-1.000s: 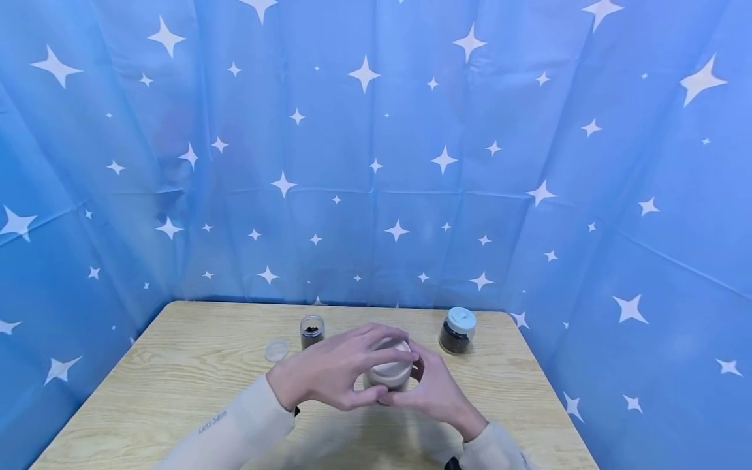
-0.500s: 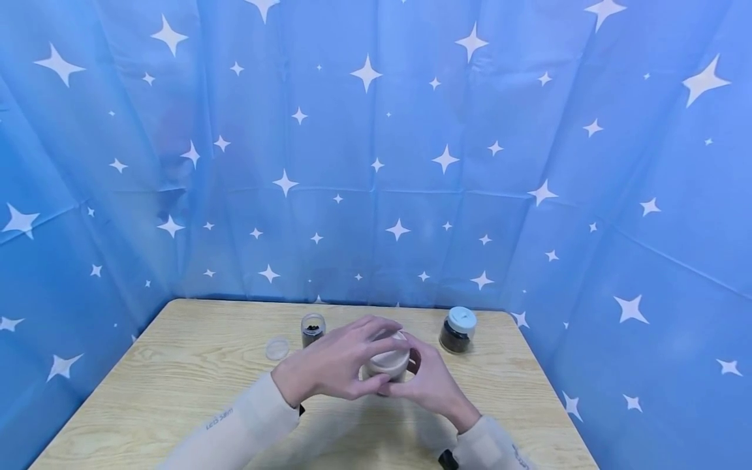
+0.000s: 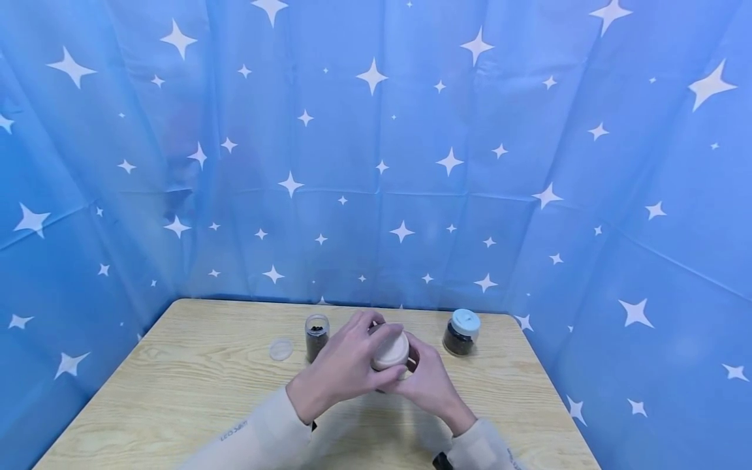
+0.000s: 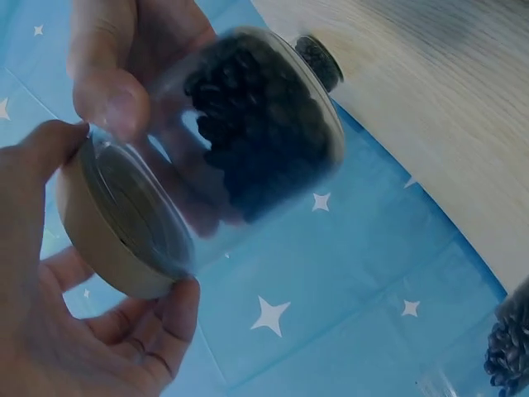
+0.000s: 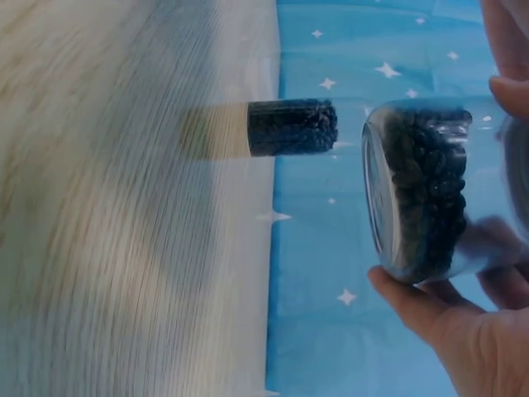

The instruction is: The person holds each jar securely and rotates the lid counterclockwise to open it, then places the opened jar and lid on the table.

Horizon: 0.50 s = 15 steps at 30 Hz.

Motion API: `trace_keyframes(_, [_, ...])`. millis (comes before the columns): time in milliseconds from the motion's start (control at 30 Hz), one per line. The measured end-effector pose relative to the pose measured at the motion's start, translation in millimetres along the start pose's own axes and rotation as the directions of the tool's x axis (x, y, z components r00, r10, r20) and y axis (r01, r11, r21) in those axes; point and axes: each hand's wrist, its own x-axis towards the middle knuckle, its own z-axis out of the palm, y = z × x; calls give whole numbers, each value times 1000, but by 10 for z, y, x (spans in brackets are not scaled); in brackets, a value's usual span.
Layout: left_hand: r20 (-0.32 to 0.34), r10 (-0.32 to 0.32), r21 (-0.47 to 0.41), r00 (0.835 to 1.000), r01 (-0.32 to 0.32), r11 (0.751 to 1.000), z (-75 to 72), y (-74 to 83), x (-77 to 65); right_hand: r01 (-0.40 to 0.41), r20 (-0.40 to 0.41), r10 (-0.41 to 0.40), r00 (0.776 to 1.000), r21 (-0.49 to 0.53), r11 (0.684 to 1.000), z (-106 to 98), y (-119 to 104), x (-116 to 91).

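Left fingers (image 4: 178,318) curled on lid (image 4: 103,240), right fingers (image 5: 417,310) round jar (image 4: 264,141); uncapped jar (image 3: 316,338), blue-lidded jar (image 3: 461,337) beyond.

left bare hand (image 3: 343,369): fingers arched, thumb opposed, gripping | right bare hand (image 3: 427,384): fingers curled, gripping, close beside left | off-white-sleeved left arm (image 3: 264,431) and off-white-sleeved right arm (image 3: 484,447): both slant inward
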Motion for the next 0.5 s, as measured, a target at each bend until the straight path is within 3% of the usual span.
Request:
trace_keyframes(300, [-12, -60, 4, 998, 60, 998, 21, 42, -1, -20, -27, 20, 999, -21, 1000, 19, 17, 17])
trace_keyframes(500, [-15, -64, 4, 998, 64, 998, 29, 49, -7, -2, -45, 1, 999, -21, 1000, 33, 19, 3])
